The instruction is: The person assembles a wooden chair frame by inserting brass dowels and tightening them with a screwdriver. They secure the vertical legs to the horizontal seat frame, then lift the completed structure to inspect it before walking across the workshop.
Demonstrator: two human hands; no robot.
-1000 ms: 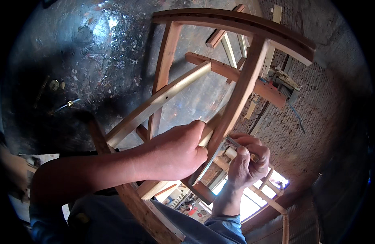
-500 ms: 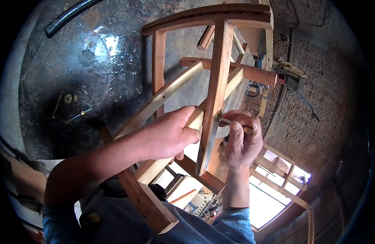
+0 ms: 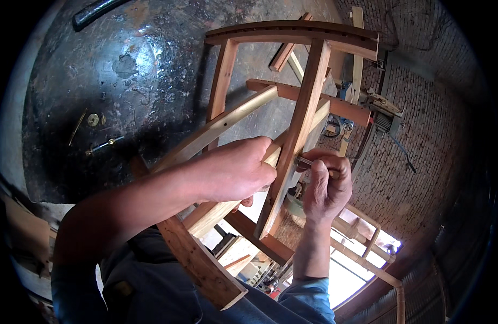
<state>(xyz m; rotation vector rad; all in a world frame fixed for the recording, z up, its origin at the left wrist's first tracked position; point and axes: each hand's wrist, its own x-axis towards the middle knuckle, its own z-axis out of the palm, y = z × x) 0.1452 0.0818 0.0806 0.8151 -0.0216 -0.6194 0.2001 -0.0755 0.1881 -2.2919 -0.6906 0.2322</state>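
Observation:
A wooden frame (image 3: pixel 309 102) of reddish-brown and pale bars stands tilted before me, partly over a dark metal-topped table. My left hand (image 3: pixel 235 170) is closed around a pale wooden rail (image 3: pixel 214 213) in its middle, and its fingertips show under the rail. With thumb and fingers my right hand (image 3: pixel 328 186) pinches a thin metal rod (image 3: pixel 307 161). The rod's tip meets the right side of the upright reddish bar. Whether it sits in a hole there cannot be made out, and the fingers cover its other end.
On the dark table (image 3: pixel 168 70) at left lie a metal rod with brass-coloured fittings (image 3: pixel 105 144), a round washer (image 3: pixel 93 120) and a thin strip (image 3: pixel 77 128). A black tube (image 3: pixel 95 13) lies at the far left. A brick wall (image 3: pixel 422 119) rises at right.
The wooden frame has shifted slightly right in view, with its top a little lower. Both hands keep their grips, and the rod still meets the upright bar.

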